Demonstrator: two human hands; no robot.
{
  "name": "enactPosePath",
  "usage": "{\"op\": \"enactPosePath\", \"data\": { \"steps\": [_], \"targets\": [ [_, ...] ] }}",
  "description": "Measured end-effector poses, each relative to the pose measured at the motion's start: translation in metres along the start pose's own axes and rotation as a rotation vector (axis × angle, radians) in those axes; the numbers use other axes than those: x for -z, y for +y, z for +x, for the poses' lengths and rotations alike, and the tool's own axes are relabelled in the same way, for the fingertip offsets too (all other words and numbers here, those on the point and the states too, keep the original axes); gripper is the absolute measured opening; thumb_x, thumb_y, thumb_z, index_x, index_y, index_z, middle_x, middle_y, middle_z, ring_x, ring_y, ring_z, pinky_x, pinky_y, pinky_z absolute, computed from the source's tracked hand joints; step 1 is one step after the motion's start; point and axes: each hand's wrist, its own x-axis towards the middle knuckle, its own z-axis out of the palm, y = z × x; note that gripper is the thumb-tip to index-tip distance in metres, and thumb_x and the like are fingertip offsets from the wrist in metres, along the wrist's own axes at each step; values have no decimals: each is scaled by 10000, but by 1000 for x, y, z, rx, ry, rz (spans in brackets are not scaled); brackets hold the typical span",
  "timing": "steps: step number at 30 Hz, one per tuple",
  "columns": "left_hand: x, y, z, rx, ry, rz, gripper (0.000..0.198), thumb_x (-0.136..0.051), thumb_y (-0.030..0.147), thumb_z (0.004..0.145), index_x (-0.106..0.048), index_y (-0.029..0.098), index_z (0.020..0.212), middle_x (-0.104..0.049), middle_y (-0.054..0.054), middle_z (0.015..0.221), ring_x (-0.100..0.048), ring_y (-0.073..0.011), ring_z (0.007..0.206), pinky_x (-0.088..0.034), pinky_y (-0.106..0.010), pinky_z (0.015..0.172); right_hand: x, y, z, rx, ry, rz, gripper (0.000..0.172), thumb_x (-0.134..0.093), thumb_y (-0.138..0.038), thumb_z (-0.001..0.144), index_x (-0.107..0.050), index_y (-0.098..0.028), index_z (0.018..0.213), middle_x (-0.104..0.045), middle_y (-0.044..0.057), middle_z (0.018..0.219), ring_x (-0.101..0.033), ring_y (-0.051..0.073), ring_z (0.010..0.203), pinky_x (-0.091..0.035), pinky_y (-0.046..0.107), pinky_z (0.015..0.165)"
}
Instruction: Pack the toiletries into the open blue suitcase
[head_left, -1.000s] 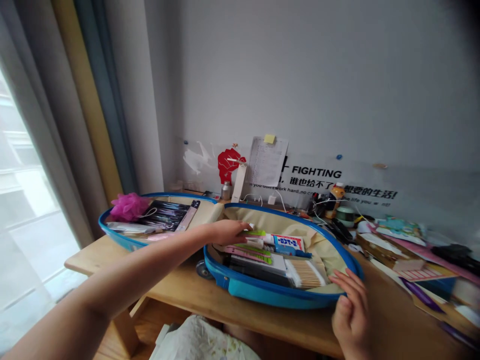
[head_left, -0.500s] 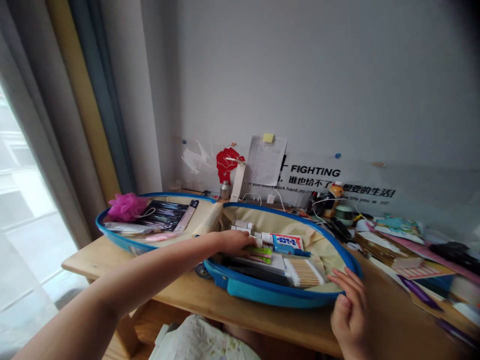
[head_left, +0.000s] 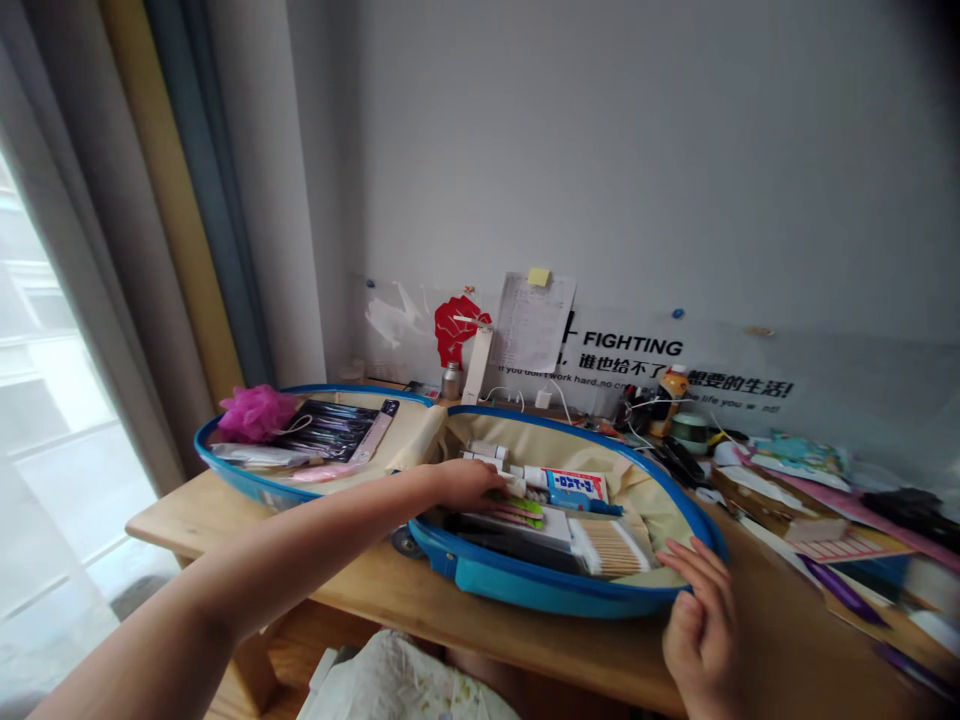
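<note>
A blue hard-shell suitcase [head_left: 525,590] lies spread open on a wooden desk. My left hand [head_left: 472,485] reaches into its right half, fingers curled down at a small green-and-pink packet [head_left: 519,514]; the fingertips are partly hidden. Close by are white tubes [head_left: 486,452], a toothpaste tube [head_left: 574,482] with blue and red print, and a blue item [head_left: 585,503]. In front lie a pack of cotton swabs [head_left: 611,547] and a dark flat item [head_left: 517,545]. My right hand [head_left: 701,620] rests with extended, slightly spread fingers over the suitcase's right rim.
The suitcase's left half holds a pink bath puff [head_left: 257,412], a dark pouch of brushes [head_left: 330,428] and clear packets [head_left: 262,455]. A white lamp [head_left: 477,365] and small bottle [head_left: 450,380] stand behind. Papers, a purple pen [head_left: 840,588] and a green jar [head_left: 688,430] crowd the right.
The green-and-pink packet has tipped slightly lower at my left hand, showing more pink. My right hand stays at the rim. The view has shifted very slightly.
</note>
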Motion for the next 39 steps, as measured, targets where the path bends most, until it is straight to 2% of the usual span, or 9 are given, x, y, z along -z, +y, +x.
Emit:
{"op": "enactPosePath", "data": {
  "steps": [8,12,15,20,22,25,28,32,39],
  "targets": [
    [0,-2,-3,12,62,-44,363,-668,328,868,-686,227,1216,-713,-82,1170,-679,-237,1033,-502,-293,913,0,-1,1,11,4,-7,343,-333,-346,1023,-621,-176,1102,-651,144,1088,-553,308,1219,-443,527,979],
    [11,4,-15,31,195,-91,355,-624,300,898,-668,229,1244,-690,-83,1218,-665,-225,1064,-486,-279,927,1,0,0,11,-6,-18,350,-327,-354,1023,-619,-177,1098,-652,146,1084,-563,315,1210,-449,539,978],
    [21,-2,-37,75,316,-123,332,-527,305,948,-654,225,1244,-719,-65,1096,-673,-199,990,-488,-269,879,1,2,1,20,-7,-26,345,-333,-357,1021,-621,-179,1089,-654,147,1066,-568,322,1209,-457,540,964],
    [33,-51,-96,373,530,-217,368,-429,247,909,-657,229,1197,-735,1,847,-663,-157,779,-493,-246,762,1,2,2,40,0,-10,354,-331,-359,1020,-621,-170,1092,-646,157,1075,-558,328,1232,-449,543,980],
    [37,-81,-125,500,565,-217,412,-401,227,881,-637,209,1218,-747,-11,897,-664,-166,778,-508,-264,765,0,2,2,36,-3,-16,360,-328,-367,1022,-622,-169,1088,-650,157,1074,-559,328,1232,-449,540,983],
    [39,-121,-165,679,604,-209,448,-408,165,817,-629,156,1207,-736,-77,1116,-673,-204,977,-508,-311,899,0,1,2,32,5,-20,369,-327,-381,1024,-624,-171,1088,-656,150,1060,-566,320,1212,-452,531,980],
    [34,-139,-197,768,553,-240,403,-452,154,812,-645,118,1164,-738,-100,1133,-672,-222,1045,-507,-325,940,-1,1,3,47,15,-24,367,-327,-380,1024,-623,-172,1084,-656,147,1049,-574,315,1188,-459,519,965],
    [23,-128,-220,701,354,-318,403,-618,162,780,-665,120,1178,-735,-67,1194,-666,-204,1098,-491,-274,955,-1,2,4,57,11,-28,365,-319,-367,1025,-615,-162,1081,-650,158,1044,-570,319,1191,-457,518,961],
    [14,-114,-212,647,79,-267,753,-646,16,562,-646,194,1293,-719,-43,1254,-654,-228,1109,-492,-262,906,0,1,3,50,12,-30,355,-322,-351,1020,-619,-162,1070,-652,158,1053,-568,324,1210,-454,537,979]
  ]
}}
